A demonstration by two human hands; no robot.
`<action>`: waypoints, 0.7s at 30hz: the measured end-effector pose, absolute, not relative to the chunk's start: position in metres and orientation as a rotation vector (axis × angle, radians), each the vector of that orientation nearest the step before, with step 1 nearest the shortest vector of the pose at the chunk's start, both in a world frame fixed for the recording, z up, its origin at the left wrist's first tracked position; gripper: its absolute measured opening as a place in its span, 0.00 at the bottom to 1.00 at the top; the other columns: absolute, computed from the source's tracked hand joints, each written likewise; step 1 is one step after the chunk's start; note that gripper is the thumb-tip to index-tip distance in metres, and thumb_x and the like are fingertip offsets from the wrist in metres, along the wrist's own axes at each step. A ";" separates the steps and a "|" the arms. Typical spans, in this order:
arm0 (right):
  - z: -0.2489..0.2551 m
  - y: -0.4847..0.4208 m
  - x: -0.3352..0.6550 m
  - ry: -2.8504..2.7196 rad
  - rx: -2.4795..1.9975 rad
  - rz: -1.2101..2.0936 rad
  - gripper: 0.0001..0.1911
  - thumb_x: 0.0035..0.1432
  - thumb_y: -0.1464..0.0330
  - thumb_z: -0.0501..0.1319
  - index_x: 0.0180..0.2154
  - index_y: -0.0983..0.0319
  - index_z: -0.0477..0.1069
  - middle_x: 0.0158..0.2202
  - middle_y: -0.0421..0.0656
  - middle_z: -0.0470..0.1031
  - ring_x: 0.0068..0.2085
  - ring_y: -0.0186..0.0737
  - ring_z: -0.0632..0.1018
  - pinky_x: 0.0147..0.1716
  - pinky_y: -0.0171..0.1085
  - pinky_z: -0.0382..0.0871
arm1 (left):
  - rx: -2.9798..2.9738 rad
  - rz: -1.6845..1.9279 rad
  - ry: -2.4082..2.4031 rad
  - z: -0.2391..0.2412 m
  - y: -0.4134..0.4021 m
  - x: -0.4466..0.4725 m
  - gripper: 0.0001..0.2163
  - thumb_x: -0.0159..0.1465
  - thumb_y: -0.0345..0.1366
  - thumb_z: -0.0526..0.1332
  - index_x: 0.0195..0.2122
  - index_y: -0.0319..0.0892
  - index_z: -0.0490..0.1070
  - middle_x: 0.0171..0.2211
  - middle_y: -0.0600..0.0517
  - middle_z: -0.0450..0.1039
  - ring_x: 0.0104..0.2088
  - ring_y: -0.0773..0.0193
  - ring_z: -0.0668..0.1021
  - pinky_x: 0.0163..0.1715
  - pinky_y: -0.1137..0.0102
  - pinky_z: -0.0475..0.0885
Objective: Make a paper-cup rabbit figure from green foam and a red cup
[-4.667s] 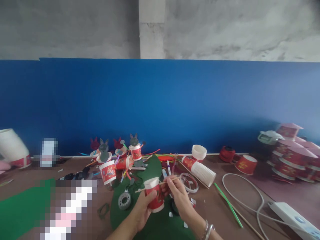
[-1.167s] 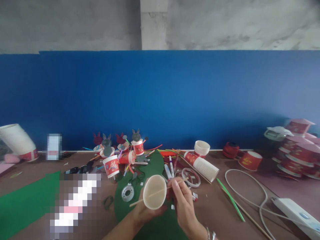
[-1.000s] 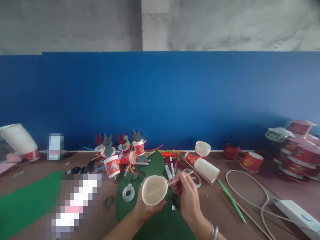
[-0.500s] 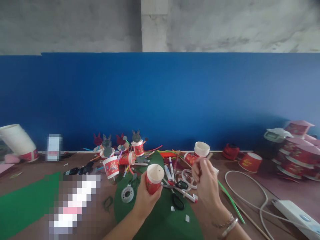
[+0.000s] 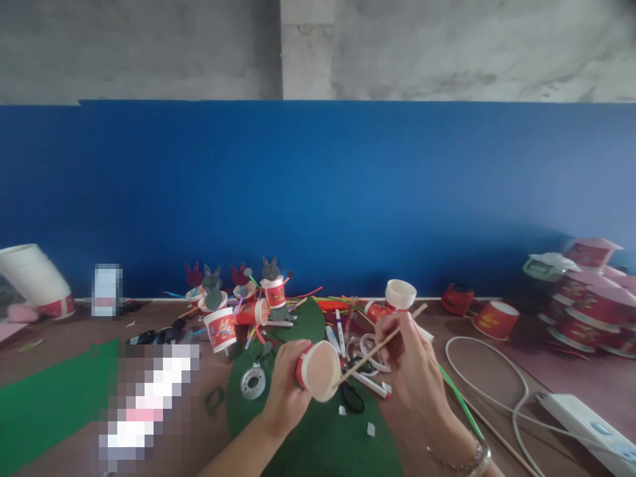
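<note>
My left hand (image 5: 287, 381) is wrapped round a red and white paper cup (image 5: 322, 372), tilted so that its pale round end faces me. A thin wooden stick (image 5: 380, 346) is pinched in my right hand (image 5: 415, 368). Its lower tip meets the cup's lower right edge; whether it touches or goes inside, I cannot tell. Below and between the hands lie black-handled scissors (image 5: 352, 397) and a capped marker (image 5: 372, 386) on a green sheet (image 5: 322, 444). A roll of tape (image 5: 253, 382) rests left of my left hand.
Decorated cups with animal heads (image 5: 220, 329) stand at the back left. Behind my right hand is a white-rimmed cup (image 5: 400, 293). A power strip (image 5: 591, 427) with a looping white cable (image 5: 489, 341) lies on the right, near stacked red cup crafts (image 5: 593, 301). A blue panel (image 5: 318, 199) closes off the back.
The cup in my left hand has tipped over to the right. My right hand has turned, bringing the stick down and left to the cup's edge.
</note>
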State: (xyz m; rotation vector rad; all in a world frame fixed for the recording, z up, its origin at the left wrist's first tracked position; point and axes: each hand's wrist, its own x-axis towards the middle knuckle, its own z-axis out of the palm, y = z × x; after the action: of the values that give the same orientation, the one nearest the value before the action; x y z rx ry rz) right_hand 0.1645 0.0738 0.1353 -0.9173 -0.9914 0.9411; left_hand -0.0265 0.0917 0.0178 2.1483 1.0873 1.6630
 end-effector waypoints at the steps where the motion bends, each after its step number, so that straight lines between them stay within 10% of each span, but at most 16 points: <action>1: 0.136 0.072 0.163 -0.985 -0.903 0.968 0.19 0.60 0.55 0.52 0.25 0.61 0.64 0.20 0.37 0.65 0.17 0.28 0.62 0.16 0.29 0.56 | 2.201 1.664 1.025 0.018 0.091 -0.027 0.26 0.54 0.25 0.61 0.53 0.46 0.58 0.47 0.44 0.66 0.48 0.54 0.70 0.47 0.57 0.67; 21: 0.124 0.064 0.149 -1.126 -0.854 1.079 0.19 0.59 0.54 0.52 0.24 0.61 0.60 0.22 0.37 0.67 0.16 0.27 0.67 0.12 0.27 0.55 | 2.287 1.569 0.774 0.020 0.084 -0.029 0.24 0.59 0.32 0.59 0.56 0.50 0.55 0.50 0.42 0.64 0.51 0.54 0.70 0.48 0.58 0.68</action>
State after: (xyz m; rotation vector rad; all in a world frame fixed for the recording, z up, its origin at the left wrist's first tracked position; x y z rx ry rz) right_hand 0.1491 0.0643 0.1236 -0.8537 -1.1260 1.0793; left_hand -0.0293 0.0844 0.0195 2.2866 0.7741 1.5695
